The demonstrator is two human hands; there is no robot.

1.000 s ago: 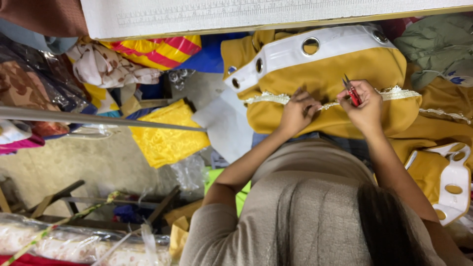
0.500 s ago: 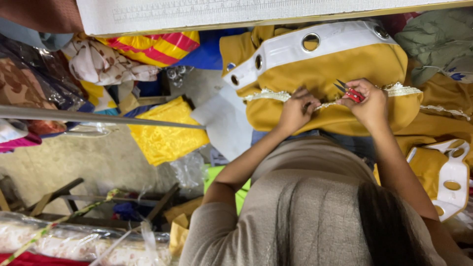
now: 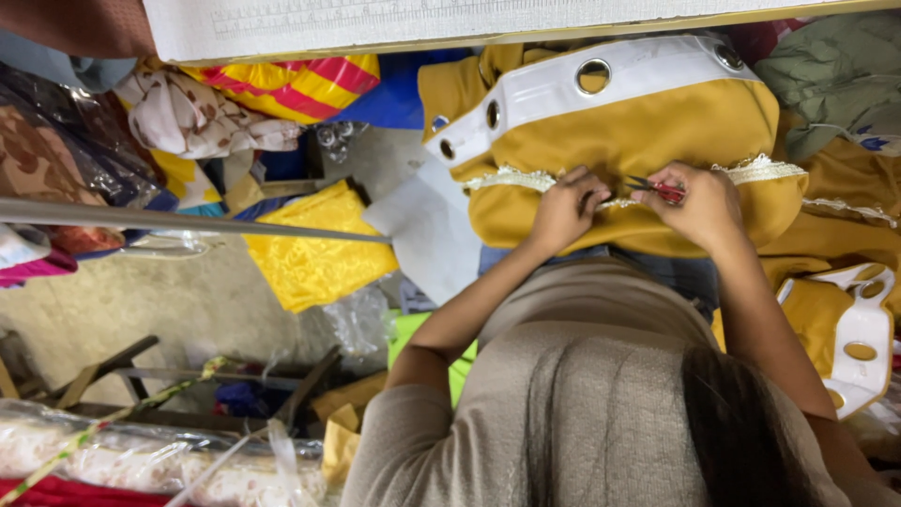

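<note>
Mustard curtain (image 3: pixel 648 141), lace-trimmed (image 3: pixel 511 178); right hand (image 3: pixel 699 202) grips red-handled snips (image 3: pixel 662 190).

A long clear plastic package (image 3: pixel 150 460) holding pale patterned cloth lies along the lower left edge. More clear wrapping (image 3: pixel 56 141) covers brown printed fabric at the upper left. No labels, signs or screens are visible.

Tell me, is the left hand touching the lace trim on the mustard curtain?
Touching. The head view shows the left hand with its fingertips pinched right on the lace trim, no gap between them, on the mustard curtain.
</note>
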